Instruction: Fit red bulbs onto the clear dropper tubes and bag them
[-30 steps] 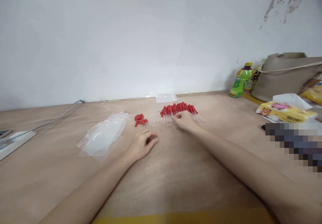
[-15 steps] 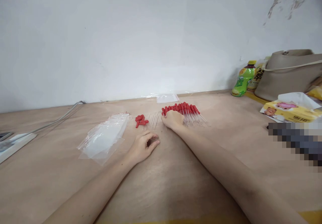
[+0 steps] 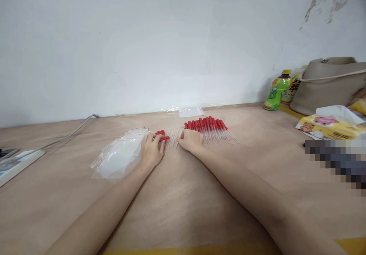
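My left hand [image 3: 152,150] is at the small pile of red rubber dropper bulbs [image 3: 160,132], with a bulb between thumb and forefinger. Just right of the pile, several thin clear dropper tubes [image 3: 172,137] lie side by side. My right hand [image 3: 191,139] is closed at the right end of these tubes, its fingertips pinching one; most of that tube is hidden. Beyond and right of this hand lies a row of assembled droppers [image 3: 213,127], red bulbs pointing to the wall. Clear zip bags [image 3: 121,154] fan out left of my left hand.
Another clear bag [image 3: 190,112] lies by the wall. At the right stand a green bottle [image 3: 277,91], a beige bag [image 3: 328,83] and a yellow tissue pack [image 3: 328,127], with a blurred dark object in front. A grey cable [image 3: 71,131] and a white item [image 3: 24,165] lie left.
My left hand has moved forward and left onto the red bulbs and closed there. My right hand has shifted left from the dropper row to the loose tubes.
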Demonstrator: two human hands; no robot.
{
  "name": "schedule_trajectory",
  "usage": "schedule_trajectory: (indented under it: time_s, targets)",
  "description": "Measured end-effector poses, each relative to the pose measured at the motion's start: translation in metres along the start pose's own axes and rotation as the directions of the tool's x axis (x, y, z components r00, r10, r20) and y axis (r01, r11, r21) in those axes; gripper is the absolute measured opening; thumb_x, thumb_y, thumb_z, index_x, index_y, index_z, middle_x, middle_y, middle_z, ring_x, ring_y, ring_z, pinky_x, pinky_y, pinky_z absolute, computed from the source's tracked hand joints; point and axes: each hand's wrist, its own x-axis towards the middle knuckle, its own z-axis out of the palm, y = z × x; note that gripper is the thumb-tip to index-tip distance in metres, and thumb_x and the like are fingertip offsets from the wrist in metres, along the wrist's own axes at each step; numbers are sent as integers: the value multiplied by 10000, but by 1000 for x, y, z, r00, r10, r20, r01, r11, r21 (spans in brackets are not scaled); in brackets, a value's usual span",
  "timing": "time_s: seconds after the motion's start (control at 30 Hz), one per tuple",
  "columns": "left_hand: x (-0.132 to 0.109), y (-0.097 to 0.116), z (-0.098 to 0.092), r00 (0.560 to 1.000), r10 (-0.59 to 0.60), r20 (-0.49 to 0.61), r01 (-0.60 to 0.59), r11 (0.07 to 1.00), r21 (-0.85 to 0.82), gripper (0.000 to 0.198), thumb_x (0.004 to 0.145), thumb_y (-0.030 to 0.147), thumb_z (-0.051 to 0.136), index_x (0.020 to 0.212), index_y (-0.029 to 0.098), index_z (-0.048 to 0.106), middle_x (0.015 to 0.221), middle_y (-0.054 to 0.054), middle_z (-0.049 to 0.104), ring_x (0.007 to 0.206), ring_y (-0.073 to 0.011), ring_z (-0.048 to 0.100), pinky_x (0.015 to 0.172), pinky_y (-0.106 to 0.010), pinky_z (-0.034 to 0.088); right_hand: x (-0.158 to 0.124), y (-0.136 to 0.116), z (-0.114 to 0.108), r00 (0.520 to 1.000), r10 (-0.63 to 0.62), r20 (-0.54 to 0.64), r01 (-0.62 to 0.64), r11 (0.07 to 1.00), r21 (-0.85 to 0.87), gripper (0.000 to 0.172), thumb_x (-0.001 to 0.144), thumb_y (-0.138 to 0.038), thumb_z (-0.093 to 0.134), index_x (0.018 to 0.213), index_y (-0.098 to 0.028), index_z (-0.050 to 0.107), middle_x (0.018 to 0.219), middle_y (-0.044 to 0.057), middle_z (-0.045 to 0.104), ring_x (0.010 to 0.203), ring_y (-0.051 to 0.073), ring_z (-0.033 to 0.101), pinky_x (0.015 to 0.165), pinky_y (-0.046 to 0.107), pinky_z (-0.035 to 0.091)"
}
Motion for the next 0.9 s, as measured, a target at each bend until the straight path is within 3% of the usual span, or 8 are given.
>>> schedule_trajectory:
  time_s: [0.27, 0.43, 0.53, 0.67, 0.73, 0.9]
  targets:
    - [8, -5, 9, 998, 51, 36, -46, 991, -128, 127, 790, 238, 511, 839, 186, 616, 807, -64, 547, 820, -230, 498, 750, -349, 412, -15, 0, -12, 996, -23, 83, 28, 998, -56, 275, 733, -373, 472, 822, -180, 647, 849, 103, 658, 820, 249, 604, 663, 336, 428]
    - [9, -5, 8, 997, 79, 25, -73, 979, -190, 116, 812, 222, 479, 859, 180, 576, 865, -72, 551, 852, -226, 501, 766, -355, 414, -22, -6, -13, 996, -50, 68, 55, 996, -74, 265, 762, -292, 450, 843, -122, 636, 849, 147, 645, 815, 258, 598, 652, 331, 425]
    - [8, -4, 5, 997, 80, 19, -73, 965, -251, 134, 838, 242, 444, 894, 172, 543, 917, -74, 564, 882, -212, 506, 785, -343, 410, -29, -4, -14, 997, -75, -7, 75, 994, -74, 280, 794, -272, 405, 932, -116, 591, 896, 146, 628, 828, 246, 582, 652, 322, 409]
    - [2, -3, -1, 996, 37, 78, -10, 949, -315, 173, 860, 274, 406, 957, 169, 503, 888, -57, 584, 795, -182, 544, 722, -314, 431, -45, 13, -16, 960, -201, -195, 192, 979, -67, 254, 841, -305, 360, 891, -142, 548, 886, 106, 615, 828, 210, 553, 666, 299, 360]
    - [-2, 0, -5, 996, 41, 82, -10, 938, -346, 186, 862, 263, 398, 991, 168, 495, 888, -56, 590, 777, -172, 553, 726, -313, 435, -54, 27, -17, 939, -259, -228, 253, 966, -53, 249, 859, -315, 345, 844, -152, 533, 827, 78, 617, 778, 186, 549, 691, 299, 334]
    - [-11, 24, -20, 974, 219, 51, -162, 839, -520, 222, 866, 167, 351, 995, 172, 531, 980, -77, 579, 911, -167, 543, 810, -316, 430, -71, 67, -22, 903, -366, -226, 394, 914, 98, 157, 858, -230, 364, 806, -160, 495, 760, 32, 613, 695, 144, 543, 742, 302, 319]
